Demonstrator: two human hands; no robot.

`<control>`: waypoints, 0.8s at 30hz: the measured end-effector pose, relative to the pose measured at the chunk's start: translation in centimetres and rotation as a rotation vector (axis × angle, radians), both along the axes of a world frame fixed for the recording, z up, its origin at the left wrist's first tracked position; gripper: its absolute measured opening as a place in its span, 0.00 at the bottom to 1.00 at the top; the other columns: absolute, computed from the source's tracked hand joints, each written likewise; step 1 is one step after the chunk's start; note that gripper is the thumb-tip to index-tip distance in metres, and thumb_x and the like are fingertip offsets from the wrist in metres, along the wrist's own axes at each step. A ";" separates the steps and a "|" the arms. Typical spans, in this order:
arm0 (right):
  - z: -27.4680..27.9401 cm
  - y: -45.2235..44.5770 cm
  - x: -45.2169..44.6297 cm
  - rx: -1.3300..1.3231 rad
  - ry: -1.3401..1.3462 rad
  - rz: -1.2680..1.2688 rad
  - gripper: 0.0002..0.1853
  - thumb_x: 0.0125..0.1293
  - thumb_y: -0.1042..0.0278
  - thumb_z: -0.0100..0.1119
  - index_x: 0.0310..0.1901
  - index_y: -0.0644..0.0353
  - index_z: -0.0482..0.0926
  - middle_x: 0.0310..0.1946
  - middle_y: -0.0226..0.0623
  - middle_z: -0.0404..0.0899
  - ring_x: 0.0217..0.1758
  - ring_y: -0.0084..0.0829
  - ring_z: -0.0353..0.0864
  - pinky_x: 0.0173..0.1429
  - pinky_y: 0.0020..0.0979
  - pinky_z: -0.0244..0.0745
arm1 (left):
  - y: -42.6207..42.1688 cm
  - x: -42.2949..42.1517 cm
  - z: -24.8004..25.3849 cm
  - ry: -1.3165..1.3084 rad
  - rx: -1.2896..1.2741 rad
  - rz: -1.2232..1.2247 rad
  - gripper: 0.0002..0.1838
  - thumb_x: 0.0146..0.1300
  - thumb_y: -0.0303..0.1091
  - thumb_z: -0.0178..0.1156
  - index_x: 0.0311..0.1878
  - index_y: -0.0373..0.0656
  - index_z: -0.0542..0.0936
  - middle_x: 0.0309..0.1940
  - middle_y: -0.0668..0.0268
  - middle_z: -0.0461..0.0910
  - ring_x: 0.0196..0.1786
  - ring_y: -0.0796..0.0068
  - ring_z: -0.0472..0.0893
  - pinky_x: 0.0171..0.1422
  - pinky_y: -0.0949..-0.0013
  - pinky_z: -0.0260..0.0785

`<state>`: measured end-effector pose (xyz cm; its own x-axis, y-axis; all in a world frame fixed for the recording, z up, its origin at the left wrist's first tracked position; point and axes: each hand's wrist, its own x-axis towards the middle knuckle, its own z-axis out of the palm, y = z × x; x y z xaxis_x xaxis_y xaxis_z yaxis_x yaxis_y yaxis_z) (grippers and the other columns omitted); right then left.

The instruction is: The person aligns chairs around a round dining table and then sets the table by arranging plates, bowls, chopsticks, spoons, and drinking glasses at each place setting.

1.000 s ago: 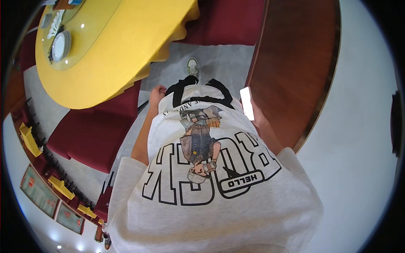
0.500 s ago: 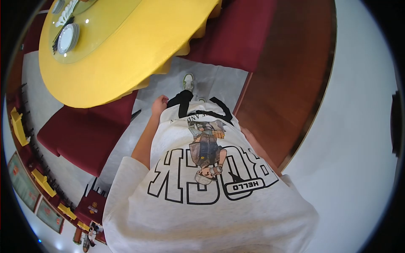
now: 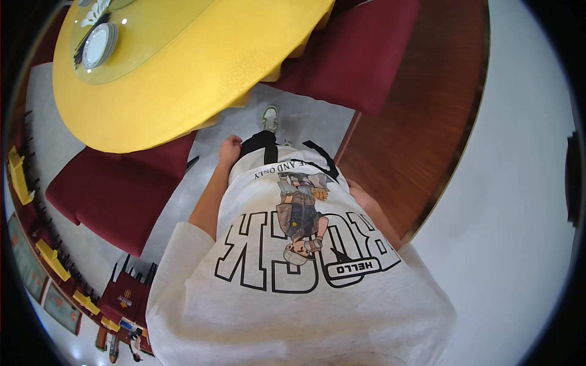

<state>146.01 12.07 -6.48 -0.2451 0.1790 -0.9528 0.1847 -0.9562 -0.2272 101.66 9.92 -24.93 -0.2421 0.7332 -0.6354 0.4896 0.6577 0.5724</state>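
My left hand (image 3: 231,149) hangs beside my black trousers (image 3: 259,145), near the yellow-covered round table (image 3: 201,73). Its fingers look loosely curled, and nothing shows in them. On the other side, my right hand (image 3: 361,194) is mostly hidden by the edge of my pale printed T-shirt (image 3: 293,317). I cannot see its fingers or whether they hold anything. A dark brown wooden surface (image 3: 421,134) is close beyond it. One light shoe with green trim (image 3: 270,117) shows ahead on the floor.
Dark red chairs stand at the table, one at left (image 3: 116,195) and one ahead at right (image 3: 360,58). A glass turntable (image 3: 146,43) bears stacked white plates (image 3: 101,46). Grey tiled floor (image 3: 213,137) runs between. A pale wall (image 3: 513,201) is at right.
The view has shifted a little: the plates sit higher in it, and the chair ahead at right reaches farther down and right. Both hands stay low at my sides.
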 end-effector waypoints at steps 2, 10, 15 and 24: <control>1.0 -0.5 0.5 0.029 0.032 -0.113 0.31 0.64 0.74 0.64 0.69 0.65 0.71 0.64 0.41 0.77 0.65 0.32 0.78 0.67 0.34 0.75 | 0.9 0.1 -0.8 -0.056 -0.022 0.030 0.13 0.58 0.26 0.53 0.43 0.42 0.84 0.35 0.59 0.88 0.43 0.60 0.87 0.49 0.60 0.77; 0.9 -7.0 2.3 0.094 0.024 -0.435 0.15 0.67 0.79 0.63 0.54 0.67 0.79 0.48 0.35 0.85 0.48 0.26 0.85 0.55 0.30 0.80 | 4.8 2.2 -0.2 -0.133 0.039 -0.077 0.13 0.57 0.25 0.54 0.43 0.42 0.84 0.35 0.60 0.88 0.42 0.60 0.87 0.48 0.60 0.77; -1.5 -10.5 6.3 0.380 0.046 -0.385 0.08 0.66 0.82 0.62 0.45 0.64 0.81 0.41 0.30 0.84 0.42 0.23 0.83 0.46 0.25 0.77 | 7.7 3.7 -1.8 -0.243 0.139 -0.161 0.12 0.58 0.24 0.54 0.43 0.42 0.84 0.34 0.59 0.88 0.42 0.59 0.87 0.47 0.60 0.77; 2.7 8.3 7.7 0.889 -0.695 0.493 0.17 0.63 0.78 0.59 0.55 0.65 0.80 0.51 0.47 0.84 0.54 0.41 0.86 0.59 0.36 0.79 | 20.2 10.5 9.3 -0.154 0.515 -0.288 0.12 0.59 0.27 0.58 0.47 0.43 0.82 0.40 0.57 0.86 0.45 0.54 0.86 0.50 0.56 0.78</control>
<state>153.66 20.38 -3.82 0.0406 0.8641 -0.5017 0.8238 -0.3131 -0.4725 112.17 30.12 -15.64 0.0779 0.9781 -0.1932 0.4931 0.1306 0.8601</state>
